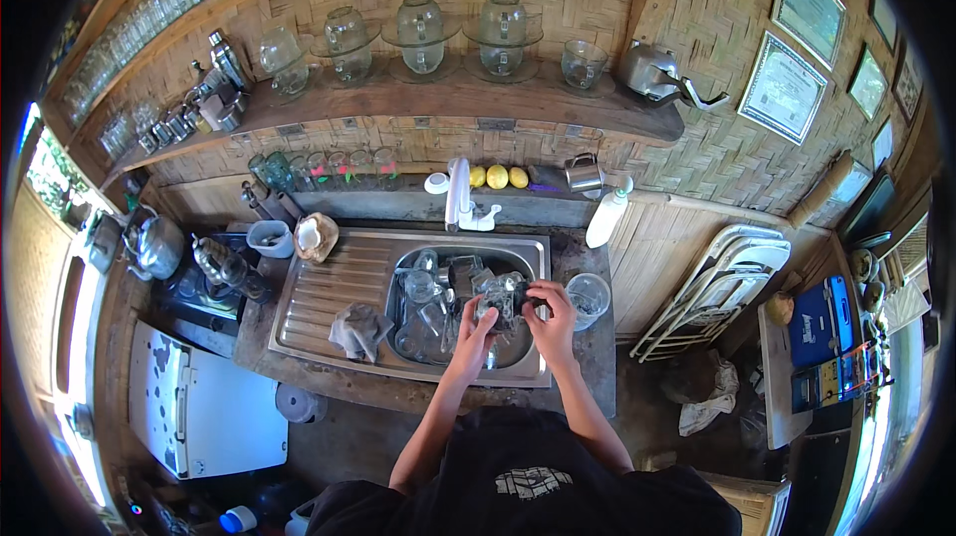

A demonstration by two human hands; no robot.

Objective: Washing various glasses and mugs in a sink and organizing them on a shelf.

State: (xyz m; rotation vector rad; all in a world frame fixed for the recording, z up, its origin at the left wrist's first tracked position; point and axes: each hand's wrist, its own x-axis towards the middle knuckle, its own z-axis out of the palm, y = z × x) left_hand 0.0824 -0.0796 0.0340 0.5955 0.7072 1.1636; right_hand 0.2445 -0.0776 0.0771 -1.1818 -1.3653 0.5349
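Over the basin of a stainless-steel sink [539, 248], my left hand [474, 331] holds a clear glass vessel [499, 312] by its left side. My right hand [551, 316] grips a small dark object [529, 297] at the vessel's right side; whether it is a scrubber or a lid I cannot tell. Glass mugs [420, 286] and other glassware lie jumbled in the basin below. A grey cloth [360, 331] rests on the drainboard's front right part. Behind the basin stands a white faucet [458, 196]. Right of the sink is a clear plastic tub [588, 298].
A white pump bottle [608, 216] stands behind the tub. Yellow fruits [497, 177] sit on the ledge behind the faucet. A coconut half [315, 237] lies at the drainboard's back left corner. A wooden shelf [448, 99] with glass cups runs above. Folded chairs [721, 282] lean at right.
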